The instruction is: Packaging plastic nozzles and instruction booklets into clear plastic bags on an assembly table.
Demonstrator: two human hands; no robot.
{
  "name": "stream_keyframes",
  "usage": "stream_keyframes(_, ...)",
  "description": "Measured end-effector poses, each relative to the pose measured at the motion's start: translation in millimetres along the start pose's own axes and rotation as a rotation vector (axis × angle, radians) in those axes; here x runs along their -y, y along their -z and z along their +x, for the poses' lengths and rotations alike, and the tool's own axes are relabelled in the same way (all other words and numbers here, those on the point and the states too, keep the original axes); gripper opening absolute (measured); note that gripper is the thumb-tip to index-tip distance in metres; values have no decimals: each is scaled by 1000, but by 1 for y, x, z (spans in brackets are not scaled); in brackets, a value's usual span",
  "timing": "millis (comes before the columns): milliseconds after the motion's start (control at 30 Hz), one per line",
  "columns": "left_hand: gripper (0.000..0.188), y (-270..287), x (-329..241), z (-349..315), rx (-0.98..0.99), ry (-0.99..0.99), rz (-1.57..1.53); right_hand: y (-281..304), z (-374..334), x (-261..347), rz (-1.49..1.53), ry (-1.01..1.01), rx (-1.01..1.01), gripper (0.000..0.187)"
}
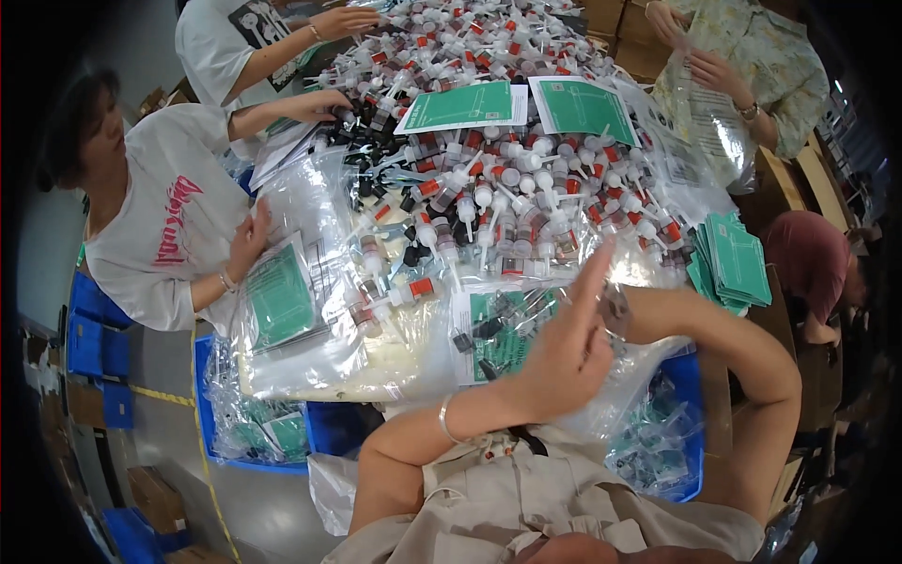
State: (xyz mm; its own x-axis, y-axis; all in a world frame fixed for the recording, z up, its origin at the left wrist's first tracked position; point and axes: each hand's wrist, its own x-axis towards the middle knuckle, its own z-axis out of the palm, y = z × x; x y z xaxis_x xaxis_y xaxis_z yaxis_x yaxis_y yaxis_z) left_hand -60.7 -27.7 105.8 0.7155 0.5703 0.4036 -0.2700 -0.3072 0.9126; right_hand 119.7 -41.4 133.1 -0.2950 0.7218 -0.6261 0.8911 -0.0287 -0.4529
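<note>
My left hand (568,352), with a bracelet at the wrist, is raised over a clear plastic bag (625,362). Its index finger is stretched out towards the pile, and I see nothing held in it. Inside the bag, or under its film, lie a green-and-white printed card (512,350) and several black parts (489,328). Reaching in from the right, my right hand (617,305) is beside the bag, mostly hidden behind my left hand; its fingers do not show. Just beyond both hands spreads a big heap of small bottles (517,230) with white nozzle caps and red or dark labels.
Green cards (733,258) are stacked at the right; two more sheets (465,108) rest on the heap. Blue bins (202,376) with bagged sets stand below the table edge. Co-workers sit left and far left; another at far right holds a clear bag (714,132).
</note>
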Motion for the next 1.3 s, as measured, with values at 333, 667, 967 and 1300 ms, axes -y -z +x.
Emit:
stream_keyframes(333,69,55,-49,39,-26,106,-155,34,-97,28,-344,467,-463,12)
stream_keyframes(667,56,10,-138,81,231,11,-311,11,-182,63,-385,539,-1193,17)
stream_keyframes(967,44,-94,-172,82,592,-298,-99,-39,-277,44,-152,233,-1225,11)
stream_keyframes(1300,39,-92,-95,45,704,-180,163,-169,-318,-62,521,-11,-1071,5)
